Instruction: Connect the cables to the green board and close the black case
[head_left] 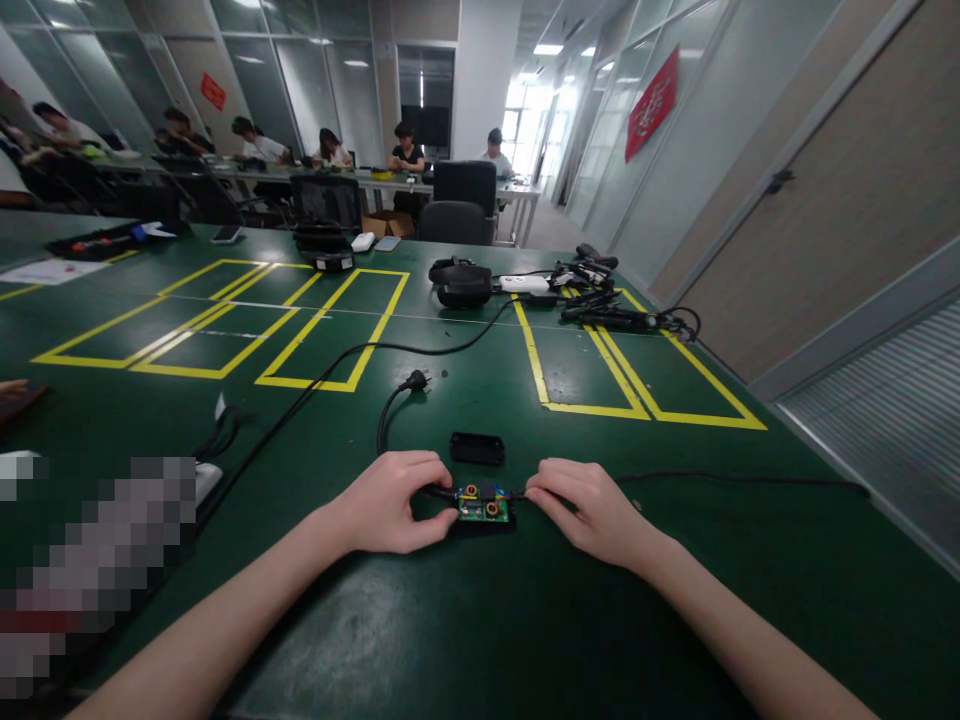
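Note:
A small green circuit board (pixel 472 509) with copper coils and coloured wires sits in an open black case half on the table in front of me. My left hand (pixel 397 503) is closed at its left end, the thumb against the board's edge and the fingers by the cable entry. At the other end, my right hand (pixel 581 505) pinches the thin black cable (pixel 701 475) where it leaves the case. Just beyond the board lies a loose black case cover (pixel 478 448), hollow side up. A short cord with a black mains plug (pixel 417 381) runs from behind my left hand.
Yellow tape rectangles (pixel 352 384) mark the green table (pixel 390 640). A long black cable (pixel 375 346) crosses to a pile of black gear (pixel 592 290). Headphone-like black gear (pixel 322 245) lies at the back. A blurred-out area covers the lower left. Several people sit at a farther table.

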